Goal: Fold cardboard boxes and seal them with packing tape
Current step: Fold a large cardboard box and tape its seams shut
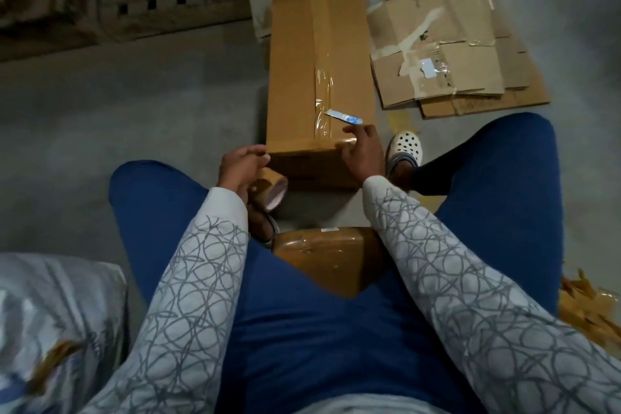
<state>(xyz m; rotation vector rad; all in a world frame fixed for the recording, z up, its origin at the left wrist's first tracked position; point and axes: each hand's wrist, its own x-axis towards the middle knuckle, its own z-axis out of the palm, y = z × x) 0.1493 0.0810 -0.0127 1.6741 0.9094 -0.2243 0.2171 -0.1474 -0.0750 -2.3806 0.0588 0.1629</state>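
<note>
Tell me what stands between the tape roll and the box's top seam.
A blue cutter lies on the cardboard box, its tip over the taped seam, just beyond the right hand pressing the near edge. The left hand grips the tape roll.

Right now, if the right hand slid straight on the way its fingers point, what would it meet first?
Most likely the blue cutter lying on the cardboard box, just ahead of the right hand resting on the box's near end. Whether it already touches the cutter is unclear.

Taped long box (302, 77), tape roll (268, 190) beside
</note>
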